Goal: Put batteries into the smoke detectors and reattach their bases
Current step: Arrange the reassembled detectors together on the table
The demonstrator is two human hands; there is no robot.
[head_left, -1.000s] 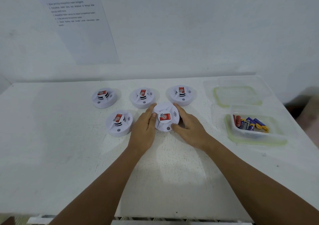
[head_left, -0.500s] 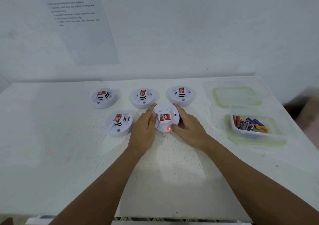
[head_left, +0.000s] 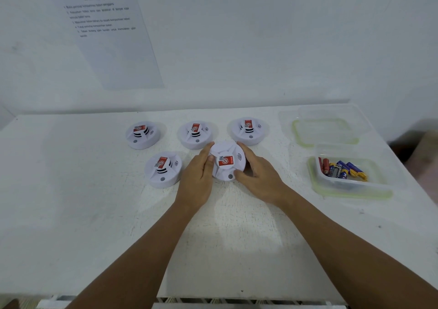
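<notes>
Several white round smoke detectors with red stickers stand on the white table [head_left: 94,214]. The nearest-centre detector [head_left: 227,161] rests on the table between my hands. My left hand [head_left: 198,177] cups its left side and my right hand [head_left: 257,174] cups its right side, thumb near its small front button. Three detectors stand in a back row: a left one [head_left: 142,133], a middle one [head_left: 195,133] and a right one [head_left: 248,129]. A further detector [head_left: 163,169] sits front left. All stand with their faces up.
At the right, a clear plastic container [head_left: 350,185] holds several red and blue-yellow batteries [head_left: 341,169]. Its green-rimmed lid [head_left: 324,131] lies behind it. A printed instruction sheet [head_left: 106,31] hangs on the wall. The table's right edge runs close to the container.
A red light on the held detector's front lit up half a second ago and is off now. Both hands stay on the detector in nearly the same place.
</notes>
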